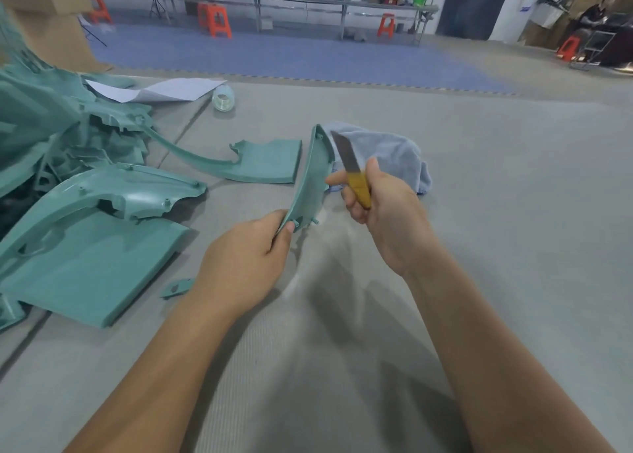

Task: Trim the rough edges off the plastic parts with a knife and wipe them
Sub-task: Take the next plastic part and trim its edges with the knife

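My left hand (246, 264) grips the near end of a narrow curved teal plastic part (310, 178), held up on edge above the grey mat. My right hand (380, 205) grips a knife (352, 171) by its yellow handle. The grey blade points up and away, just right of the part's upper edge. A light blue cloth (394, 154) lies crumpled on the mat behind the knife.
A heap of large teal plastic parts (85, 233) fills the left side, with one flat panel (267, 161) near the middle. A small teal offcut (176, 288) lies by my left wrist. A tape roll (223, 97) and paper sheet (154, 89) lie farther back.
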`<state>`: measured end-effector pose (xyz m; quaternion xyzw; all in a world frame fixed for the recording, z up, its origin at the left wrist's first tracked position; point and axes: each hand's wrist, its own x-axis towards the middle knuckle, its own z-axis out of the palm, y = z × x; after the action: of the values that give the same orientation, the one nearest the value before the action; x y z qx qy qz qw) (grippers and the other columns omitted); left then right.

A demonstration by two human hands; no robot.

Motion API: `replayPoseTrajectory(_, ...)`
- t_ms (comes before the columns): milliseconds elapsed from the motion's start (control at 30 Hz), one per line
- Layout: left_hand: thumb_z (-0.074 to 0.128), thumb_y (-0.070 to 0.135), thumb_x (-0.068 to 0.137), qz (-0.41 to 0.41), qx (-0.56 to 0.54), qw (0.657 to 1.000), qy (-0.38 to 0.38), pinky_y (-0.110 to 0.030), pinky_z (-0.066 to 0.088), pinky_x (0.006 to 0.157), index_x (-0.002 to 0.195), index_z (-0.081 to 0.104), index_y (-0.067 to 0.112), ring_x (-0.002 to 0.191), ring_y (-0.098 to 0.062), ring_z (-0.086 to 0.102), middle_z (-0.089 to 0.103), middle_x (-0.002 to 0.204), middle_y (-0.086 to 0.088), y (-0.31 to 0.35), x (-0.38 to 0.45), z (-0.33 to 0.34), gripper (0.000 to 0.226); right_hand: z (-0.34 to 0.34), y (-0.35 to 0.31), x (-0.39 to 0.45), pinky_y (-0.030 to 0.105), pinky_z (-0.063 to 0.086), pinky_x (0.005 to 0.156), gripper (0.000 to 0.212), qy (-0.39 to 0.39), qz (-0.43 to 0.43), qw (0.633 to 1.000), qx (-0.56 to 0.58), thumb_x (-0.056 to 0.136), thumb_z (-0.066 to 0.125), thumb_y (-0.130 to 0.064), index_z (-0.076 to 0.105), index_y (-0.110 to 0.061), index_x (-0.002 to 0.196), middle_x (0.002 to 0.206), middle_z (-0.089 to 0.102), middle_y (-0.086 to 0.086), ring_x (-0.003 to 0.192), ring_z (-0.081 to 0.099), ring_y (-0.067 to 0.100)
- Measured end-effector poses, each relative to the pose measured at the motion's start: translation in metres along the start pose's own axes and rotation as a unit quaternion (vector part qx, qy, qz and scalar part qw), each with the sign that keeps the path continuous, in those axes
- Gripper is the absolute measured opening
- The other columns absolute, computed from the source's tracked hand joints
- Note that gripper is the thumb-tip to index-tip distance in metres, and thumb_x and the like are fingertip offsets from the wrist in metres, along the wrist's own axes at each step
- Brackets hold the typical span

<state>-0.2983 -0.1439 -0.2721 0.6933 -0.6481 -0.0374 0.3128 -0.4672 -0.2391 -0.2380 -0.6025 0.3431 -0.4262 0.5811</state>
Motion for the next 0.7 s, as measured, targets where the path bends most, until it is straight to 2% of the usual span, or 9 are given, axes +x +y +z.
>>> replayPoseTrajectory(67,0.031,0.040,0.098,0.002,0.000,1.000,0.000,-0.029,0.029,0.049,0.088,0.048,0.028,0.060,-0.013,0.050,0.050,0.060,0.006,0.000,0.000,-0.001,0.023,0.000,0.001,-0.002,0.020,0.034,0.060,0.049,-0.020,-0.005,1.000,0.000,0.103,0.037,-0.034,0.074,-0.021,0.075,0.067,0.050,-0.005,0.060,0.040,0.007)
replayPoseTrajectory(133,0.032,0.040,0.098,0.002,-0.002,1.000,0.001,-0.030,0.031,0.050,0.090,0.049,0.029,0.061,-0.014,0.051,0.050,0.061,0.006,0.001,-0.001,0.000,0.022,-0.001,0.002,-0.005,0.020,0.033,0.060,0.033,-0.058,-0.023,0.998,-0.002,0.100,0.045,-0.025,0.066,-0.019,0.075,0.069,0.048,-0.002,0.060,0.039,0.007)
replayPoseTrajectory(267,0.031,0.040,0.099,-0.001,0.003,1.000,0.004,-0.033,0.030,0.051,0.080,0.039,0.033,0.062,-0.022,0.050,0.049,0.061,0.006,0.001,0.000,0.002,0.022,0.001,0.001,-0.010,0.016,0.034,0.050,0.027,-0.121,-0.038,0.989,-0.070,0.102,0.047,-0.016,0.056,-0.014,0.076,0.059,0.056,-0.002,0.052,0.042,0.009)
replayPoseTrajectory(400,0.028,0.045,0.098,-0.001,0.006,1.000,0.000,-0.033,0.030,0.050,0.070,0.036,0.035,0.061,-0.024,0.049,0.046,0.057,0.006,0.001,0.000,0.004,0.031,0.006,0.006,-0.008,0.015,0.031,0.050,0.024,-0.111,-0.053,0.987,-0.104,0.101,0.049,-0.015,0.056,-0.007,0.080,0.052,0.047,-0.005,0.052,0.036,0.009)
replayPoseTrajectory(600,0.026,0.048,0.097,0.000,-0.005,1.000,0.005,-0.032,0.031,0.050,0.076,0.040,0.038,0.060,-0.019,0.049,0.047,0.057,0.007,0.001,-0.002,0.005,0.027,0.006,0.012,0.000,0.015,0.031,0.053,0.025,-0.084,-0.036,0.992,-0.089,0.101,0.049,-0.015,0.056,-0.009,0.078,0.053,0.043,-0.005,0.053,0.034,0.008)
replayPoseTrajectory(700,0.029,0.047,0.098,-0.006,-0.011,1.000,0.011,-0.030,0.031,0.050,0.081,0.044,0.038,0.060,-0.014,0.049,0.049,0.057,0.008,-0.001,-0.002,0.007,0.025,0.008,0.013,0.004,0.020,0.034,0.059,0.025,-0.069,-0.040,0.992,-0.101,0.100,0.051,-0.016,0.057,-0.010,0.077,0.053,0.044,-0.004,0.054,0.036,0.008)
